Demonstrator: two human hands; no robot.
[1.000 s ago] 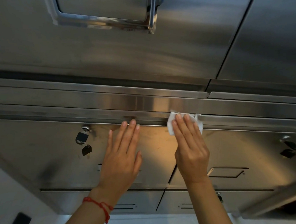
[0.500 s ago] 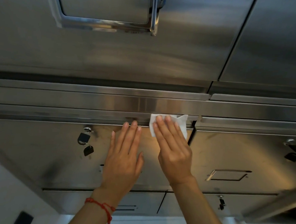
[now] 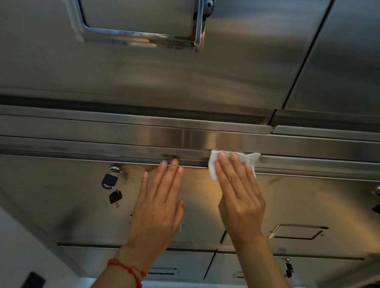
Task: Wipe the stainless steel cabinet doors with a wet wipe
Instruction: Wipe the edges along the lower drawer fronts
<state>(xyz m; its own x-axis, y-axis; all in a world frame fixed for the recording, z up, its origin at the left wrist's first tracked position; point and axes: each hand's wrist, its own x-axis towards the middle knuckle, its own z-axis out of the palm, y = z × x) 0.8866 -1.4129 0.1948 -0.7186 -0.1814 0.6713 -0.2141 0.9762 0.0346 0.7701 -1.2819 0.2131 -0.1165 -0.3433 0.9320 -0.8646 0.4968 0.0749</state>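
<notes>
Right hand (image 3: 242,203) slid crumpled white wipe (image 3: 232,162) rightward.

white wipe (image 3: 214,165); red bracelet (image 3: 131,270); grey doors (image 3: 71,199)

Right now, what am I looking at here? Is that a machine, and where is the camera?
No machine: a person's two bare hands, filmed by a camera worn on the head, looking forward and down. The right hand presses a white wet wipe flat against the top edge of a stainless steel cabinet door. The left hand, with a red string bracelet at the wrist, rests open on that door. A small black padlock with a key hangs nearby.
</notes>
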